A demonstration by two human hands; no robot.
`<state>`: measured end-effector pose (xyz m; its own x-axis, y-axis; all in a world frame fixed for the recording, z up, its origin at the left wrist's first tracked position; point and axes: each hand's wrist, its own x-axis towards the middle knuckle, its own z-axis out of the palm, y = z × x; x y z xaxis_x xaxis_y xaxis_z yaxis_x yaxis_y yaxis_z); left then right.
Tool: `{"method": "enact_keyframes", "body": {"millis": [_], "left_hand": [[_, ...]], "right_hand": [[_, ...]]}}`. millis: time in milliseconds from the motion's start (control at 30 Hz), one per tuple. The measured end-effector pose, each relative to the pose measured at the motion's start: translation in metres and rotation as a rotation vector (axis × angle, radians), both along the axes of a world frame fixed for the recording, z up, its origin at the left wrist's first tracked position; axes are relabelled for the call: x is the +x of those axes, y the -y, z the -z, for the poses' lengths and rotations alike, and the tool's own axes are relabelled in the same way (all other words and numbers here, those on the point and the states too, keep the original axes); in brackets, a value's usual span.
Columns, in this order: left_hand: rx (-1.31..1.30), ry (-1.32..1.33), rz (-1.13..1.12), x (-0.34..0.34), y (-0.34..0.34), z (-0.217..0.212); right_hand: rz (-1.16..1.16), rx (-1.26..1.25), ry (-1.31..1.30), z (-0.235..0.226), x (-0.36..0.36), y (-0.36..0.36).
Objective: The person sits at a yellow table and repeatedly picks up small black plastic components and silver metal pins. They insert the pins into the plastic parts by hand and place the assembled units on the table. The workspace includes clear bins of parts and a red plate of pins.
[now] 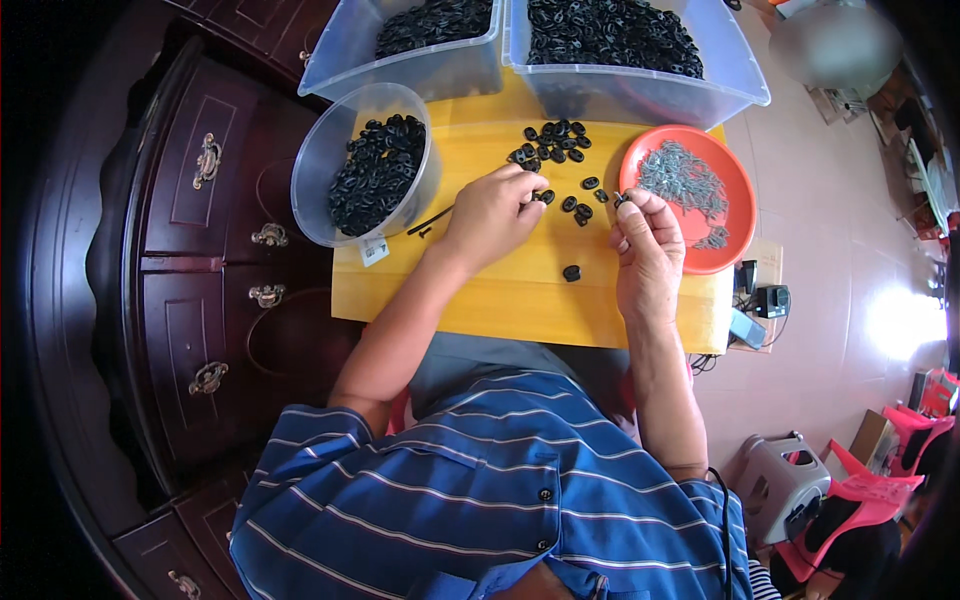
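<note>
My left hand (497,215) is over the yellow tabletop, its fingers curled together beside a small black two-holed oval part (547,197). Whatever lies between these fingertips is mostly hidden. To the right, my right hand (648,250) pinches a small dark and silver piece (621,198) between thumb and fingers, close to the rim of an orange-red bowl (737,250). Small silver metal pieces (685,175) are heaped in that bowl. Several loose black parts (560,140) lie in a cluster beyond my hands, and a few more (577,210) are between them. One black part (572,273) sits nearer to me.
A round clear tub (425,190) of black parts stands at the left. Two large clear bins (430,80) (640,85) with more black parts are at the far edge. A thin dark rod (430,220) lies by the tub. Dark wooden drawers (190,300) flank the left side.
</note>
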<state>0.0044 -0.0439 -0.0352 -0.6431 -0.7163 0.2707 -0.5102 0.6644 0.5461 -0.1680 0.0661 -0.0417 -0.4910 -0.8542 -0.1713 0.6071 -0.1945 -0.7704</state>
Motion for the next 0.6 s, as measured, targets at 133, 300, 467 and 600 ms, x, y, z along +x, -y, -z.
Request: {"method": "enact_keyframes", "body": {"millis": [133,300,467,600], "left_hand": [[-0.044,0.065,0.033,-0.016,-0.003,0.001],[-0.039,0.190,0.061,-0.029,-0.005,0.003],[0.007,0.257,0.073,-0.034,-0.005,0.002],[-0.005,0.249,0.057,-0.036,-0.006,0.002]], "right_hand": [[0.022,0.005,0.021,-0.001,0.000,0.000],[0.001,0.013,0.018,-0.002,0.000,0.000],[-0.003,0.001,0.022,0.000,0.000,0.000],[0.005,0.013,0.028,-0.003,0.001,0.001]]}}
